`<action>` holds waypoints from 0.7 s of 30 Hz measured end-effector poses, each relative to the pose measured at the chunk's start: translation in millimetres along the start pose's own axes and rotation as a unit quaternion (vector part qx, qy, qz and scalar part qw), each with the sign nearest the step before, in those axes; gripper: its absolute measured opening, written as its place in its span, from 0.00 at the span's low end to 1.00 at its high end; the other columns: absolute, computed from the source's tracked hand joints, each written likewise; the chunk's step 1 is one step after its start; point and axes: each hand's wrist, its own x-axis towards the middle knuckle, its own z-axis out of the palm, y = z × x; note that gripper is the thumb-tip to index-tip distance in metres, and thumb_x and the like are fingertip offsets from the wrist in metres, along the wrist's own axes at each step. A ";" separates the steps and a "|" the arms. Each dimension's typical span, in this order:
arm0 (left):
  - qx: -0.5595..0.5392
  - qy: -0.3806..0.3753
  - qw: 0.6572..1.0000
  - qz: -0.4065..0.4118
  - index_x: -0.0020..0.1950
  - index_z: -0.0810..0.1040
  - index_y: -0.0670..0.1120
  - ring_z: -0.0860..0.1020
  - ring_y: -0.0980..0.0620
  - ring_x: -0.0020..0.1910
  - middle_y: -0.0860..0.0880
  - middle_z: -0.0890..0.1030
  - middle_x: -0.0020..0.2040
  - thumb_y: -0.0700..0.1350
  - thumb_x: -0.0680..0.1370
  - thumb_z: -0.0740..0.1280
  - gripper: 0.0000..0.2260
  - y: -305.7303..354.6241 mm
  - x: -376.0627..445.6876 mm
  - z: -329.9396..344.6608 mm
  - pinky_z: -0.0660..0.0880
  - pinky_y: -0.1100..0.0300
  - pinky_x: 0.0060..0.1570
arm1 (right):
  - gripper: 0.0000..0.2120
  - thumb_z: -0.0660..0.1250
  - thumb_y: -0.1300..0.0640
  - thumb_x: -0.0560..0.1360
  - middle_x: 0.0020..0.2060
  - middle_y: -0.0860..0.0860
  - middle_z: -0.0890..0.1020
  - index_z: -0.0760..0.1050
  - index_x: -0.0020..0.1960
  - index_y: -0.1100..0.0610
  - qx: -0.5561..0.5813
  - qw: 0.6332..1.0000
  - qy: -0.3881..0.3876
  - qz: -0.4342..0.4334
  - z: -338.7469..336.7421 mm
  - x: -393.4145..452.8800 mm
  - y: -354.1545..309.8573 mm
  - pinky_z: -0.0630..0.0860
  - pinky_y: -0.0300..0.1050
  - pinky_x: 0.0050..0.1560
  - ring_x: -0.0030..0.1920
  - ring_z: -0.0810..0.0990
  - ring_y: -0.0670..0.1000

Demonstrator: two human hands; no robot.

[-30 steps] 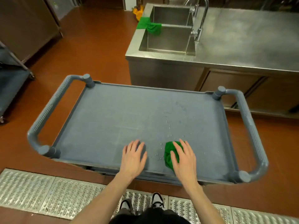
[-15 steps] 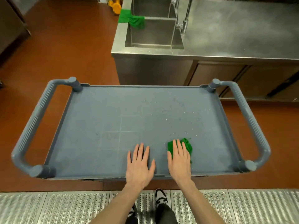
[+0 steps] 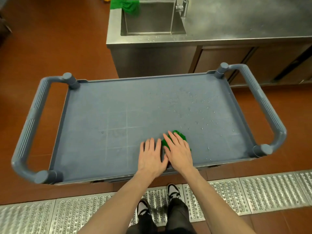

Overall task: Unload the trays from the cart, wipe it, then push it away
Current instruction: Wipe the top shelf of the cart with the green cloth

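Note:
A grey-blue cart [image 3: 108, 105] with a tube handle at each end stands in front of me, its top shelf bare of trays. Water droplets speckle the shelf's right half. My right hand [image 3: 179, 152] presses flat on a crumpled green cloth [image 3: 179, 135] near the shelf's front edge, and most of the cloth is hidden under the palm. My left hand [image 3: 151, 158] lies flat on the shelf right beside it, thumb touching the right hand.
A steel counter [image 3: 244, 21] with a sink [image 3: 152, 19] and tap stands just behind the cart. A second green cloth [image 3: 125, 5] hangs over the sink's left rim. Red floor lies to the left; a metal drain grate [image 3: 253, 193] runs under my feet.
My two hands have drawn together and now touch. The right hand and cloth shifted slightly left along the front of the shelf. The view tilted further down.

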 end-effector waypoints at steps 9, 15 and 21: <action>-0.080 0.018 0.996 -0.028 0.85 0.59 0.44 0.53 0.42 0.85 0.43 0.59 0.85 0.61 0.81 0.58 0.36 -6.0 5.4 13.1 0.48 0.43 0.83 | 0.28 0.53 0.51 0.88 0.85 0.51 0.49 0.49 0.85 0.54 -0.023 0.996 0.013 0.087 -4.5 0.4 26.3 0.49 0.52 0.83 0.84 0.46 0.53; -0.087 0.006 0.996 -0.033 0.86 0.55 0.46 0.46 0.44 0.86 0.45 0.54 0.86 0.64 0.81 0.54 0.37 -2.0 12.8 13.5 0.44 0.45 0.84 | 0.28 0.52 0.53 0.88 0.85 0.54 0.51 0.49 0.85 0.58 -0.061 0.982 0.025 0.178 -28.9 -4.7 84.6 0.51 0.55 0.83 0.84 0.47 0.55; -0.088 0.004 0.996 -0.034 0.86 0.54 0.47 0.45 0.45 0.86 0.46 0.53 0.87 0.64 0.82 0.55 0.37 -0.3 15.6 11.6 0.43 0.47 0.84 | 0.27 0.52 0.55 0.88 0.84 0.56 0.53 0.50 0.84 0.60 -0.050 0.963 0.051 0.260 -47.9 -7.6 127.5 0.53 0.55 0.83 0.84 0.49 0.56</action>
